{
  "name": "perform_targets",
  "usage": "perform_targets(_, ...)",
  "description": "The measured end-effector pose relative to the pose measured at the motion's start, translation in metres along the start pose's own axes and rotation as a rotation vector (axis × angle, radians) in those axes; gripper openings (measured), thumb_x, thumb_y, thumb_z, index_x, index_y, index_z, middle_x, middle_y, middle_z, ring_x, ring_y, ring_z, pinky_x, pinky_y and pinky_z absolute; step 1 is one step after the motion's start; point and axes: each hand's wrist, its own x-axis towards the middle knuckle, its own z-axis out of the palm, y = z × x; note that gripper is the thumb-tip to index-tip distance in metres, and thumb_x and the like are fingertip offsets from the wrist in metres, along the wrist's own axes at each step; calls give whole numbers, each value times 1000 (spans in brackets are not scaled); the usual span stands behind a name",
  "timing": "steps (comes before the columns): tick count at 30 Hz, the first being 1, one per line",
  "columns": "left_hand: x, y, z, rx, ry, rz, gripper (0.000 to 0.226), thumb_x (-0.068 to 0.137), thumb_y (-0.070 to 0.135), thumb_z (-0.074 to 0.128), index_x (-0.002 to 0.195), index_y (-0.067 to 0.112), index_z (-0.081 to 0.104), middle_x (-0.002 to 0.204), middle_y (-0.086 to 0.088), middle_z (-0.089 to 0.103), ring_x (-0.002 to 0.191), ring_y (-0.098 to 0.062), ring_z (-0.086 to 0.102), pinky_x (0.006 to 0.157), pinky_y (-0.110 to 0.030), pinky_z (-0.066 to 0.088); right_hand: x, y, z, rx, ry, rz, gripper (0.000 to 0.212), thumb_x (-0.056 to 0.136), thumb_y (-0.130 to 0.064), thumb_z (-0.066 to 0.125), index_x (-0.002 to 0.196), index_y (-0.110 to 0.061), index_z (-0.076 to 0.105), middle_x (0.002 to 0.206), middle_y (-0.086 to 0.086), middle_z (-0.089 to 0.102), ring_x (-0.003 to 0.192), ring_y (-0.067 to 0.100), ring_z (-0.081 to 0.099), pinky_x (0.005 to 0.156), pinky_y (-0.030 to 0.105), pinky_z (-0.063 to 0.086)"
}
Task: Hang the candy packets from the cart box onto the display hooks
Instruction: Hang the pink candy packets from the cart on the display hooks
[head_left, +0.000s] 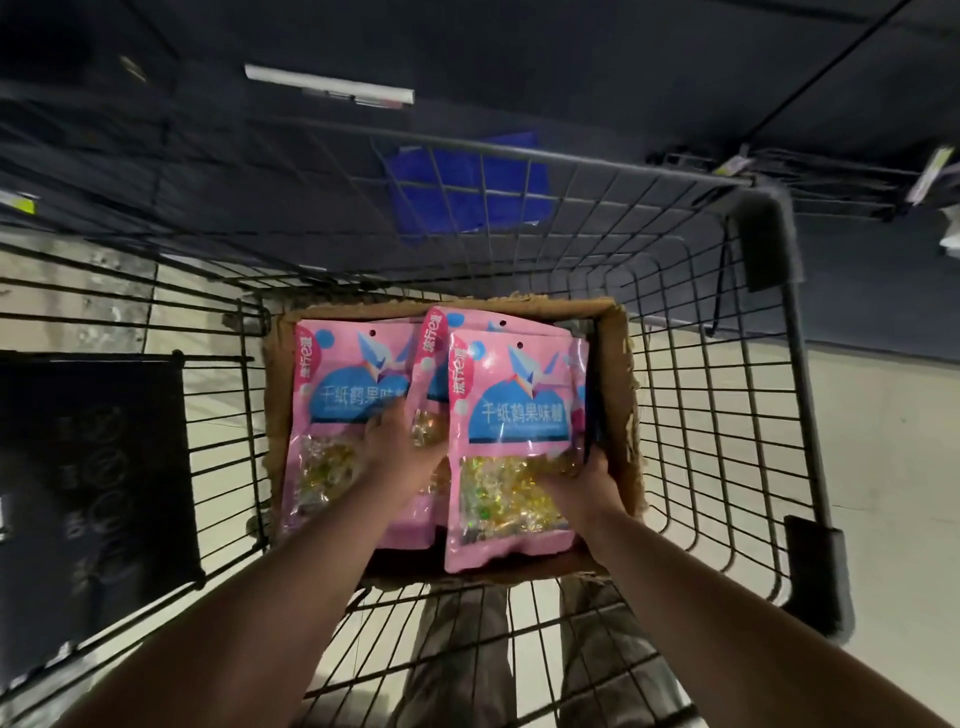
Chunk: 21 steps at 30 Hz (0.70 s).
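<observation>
Both arms bare, extended forward and down. Left forearm (291, 561) entered from 7 o'clock and ran toward 1 o'clock, wrist straight. Left hand (402, 439) lay back-up, fingers reaching toward 12 o'clock, fairly straight; the tips were hidden, so its grip could not be judged. Right forearm (727, 613) entered from 4 o'clock and ran toward 10 o'clock, wrist bent slightly inward. Right hand (584, 486) sat at 3 o'clock of the left, well apart from it, back-up. Its fingers were curled round the lower right edge of a pink packet (511, 441), with the thumb on the packet's front face.
</observation>
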Motion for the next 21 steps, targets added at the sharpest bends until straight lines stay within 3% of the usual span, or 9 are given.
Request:
perform_targets(3, 4, -1, -4, -197, -75, -90, 56, 77, 22, 77, 126, 11, 52, 119, -9, 61, 102, -25, 60, 84, -35, 50, -1, 2, 0, 84, 8, 58, 95, 77, -37, 75, 150, -14, 20, 142, 15, 46, 126, 35, 48, 101, 39, 42)
perform_targets(7, 1, -10, -5, -381, -198, -140, 54, 77, 20, 78, 125, 10, 55, 119, -12, 64, 107, -30, 63, 95, -45, 51, 2, 8, -1, 59, -15, 57, 84, 76, -38, 76, 144, -15, 33, 134, 12, 54, 118, 31, 54, 95, 37, 46)
perform_targets(12, -7, -21, -5, -468, -237, -145, 30, 81, 30, 73, 106, 16, 63, 105, -7, 70, 99, -28, 66, 93, -47, 51, 0, 9, -2, 78, -51, 47, 85, 71, -38, 81, 139, -10, 39, 131, 10, 55, 118, 29, 54, 94, 36, 45)
perform_targets(16, -8, -26, -7, -492, -247, -164, 31, 83, 25, 72, 110, 16, 62, 107, -4, 68, 100, -24, 62, 92, -38, 45, -6, 7, -5, 101, -51, -37, 48, 73, -37, 79, 106, -11, 56, 105, 6, 65, 99, 24, 62, 82, 34, 52)
perform_targets(19, -13, -26, -8, -465, -238, -169, 36, 83, 22, 73, 115, 12, 60, 108, -6, 65, 96, -23, 59, 79, -32, 43, -14, 2, -14, 131, 21, -84, 46, 74, -32, 79, 108, -9, 57, 102, 7, 66, 92, 24, 64, 73, 31, 53)
perform_targets(21, -17, -27, -10, -461, -232, -188, 36, 83, 24, 73, 113, 8, 61, 108, -11, 67, 96, -26, 63, 81, -35, 49, -19, 1, -24, 136, 32, -141, 37, 77, -27, 77, 103, -6, 61, 97, 8, 69, 81, 23, 67, 64, 28, 57)
